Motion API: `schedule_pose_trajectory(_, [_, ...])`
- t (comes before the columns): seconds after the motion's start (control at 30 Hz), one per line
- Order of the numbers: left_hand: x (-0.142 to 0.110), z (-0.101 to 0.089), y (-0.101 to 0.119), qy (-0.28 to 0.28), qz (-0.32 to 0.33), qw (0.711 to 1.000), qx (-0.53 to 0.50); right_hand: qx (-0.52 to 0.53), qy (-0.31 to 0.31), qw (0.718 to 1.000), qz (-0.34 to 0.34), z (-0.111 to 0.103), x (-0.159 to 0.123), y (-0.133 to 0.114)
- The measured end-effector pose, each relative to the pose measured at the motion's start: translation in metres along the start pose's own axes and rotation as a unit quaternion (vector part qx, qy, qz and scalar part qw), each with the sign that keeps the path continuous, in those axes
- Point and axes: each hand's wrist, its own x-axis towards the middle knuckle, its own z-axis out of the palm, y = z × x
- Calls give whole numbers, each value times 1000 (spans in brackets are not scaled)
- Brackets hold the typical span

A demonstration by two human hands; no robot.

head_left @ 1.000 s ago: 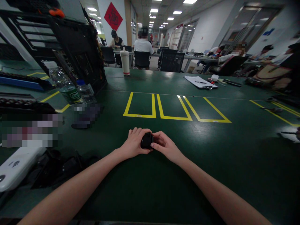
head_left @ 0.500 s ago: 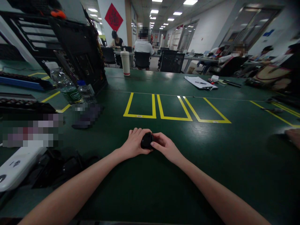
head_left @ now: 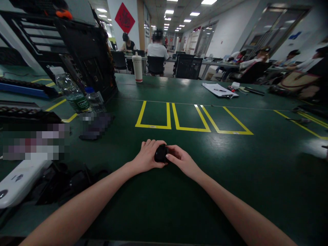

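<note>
A small black object (head_left: 160, 153) sits between both my hands on the green table (head_left: 230, 177), just in front of three yellow taped rectangles (head_left: 189, 118). My left hand (head_left: 148, 158) curls around its left side with the fingers closed over the top. My right hand (head_left: 179, 160) grips its right side, thumb on the near edge. What the black object is cannot be made out; most of it is hidden by my fingers.
Two water bottles (head_left: 74, 94) and a black rack (head_left: 84, 54) stand at the left. A white device (head_left: 17, 182) and black bags (head_left: 64, 182) lie near left. A white tumbler (head_left: 137, 68) and a clipboard (head_left: 219, 90) sit farther back. People sit at desks behind.
My hands and the black object have stayed in place. Another person's hand that showed at the right edge half a second ago is gone.
</note>
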Motion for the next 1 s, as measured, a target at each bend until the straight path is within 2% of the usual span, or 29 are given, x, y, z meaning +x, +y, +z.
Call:
schedule_pose_trajectory(0.17, [0,-2,2,-10,-2,1000,10,62,-45,997,-19,-3,-3,-3])
schedule_pose_trajectory(0.33, [0,5,-3,10,3,1000,8,60,2,998,-4,0,0,2])
schedule_pose_trajectory(0.47, [1,10,-6,23,-4,1000,17,41,14,999,-14,2,3,6])
schedule_pose_trajectory(0.57, [1,8,-5,14,0,1000,14,15,11,1000,0,0,3,6])
schedule_pose_trajectory(0.63, [1,5,-3,8,2,1000,14,16,-13,1000,9,-2,2,4])
schedule_pose_trajectory(0.77, [0,-1,1,-6,3,1000,17,52,-46,997,-20,-3,-1,1])
schedule_pose_trajectory(1.0, [0,3,-2,4,7,1000,13,36,-3,999,-20,0,0,2])
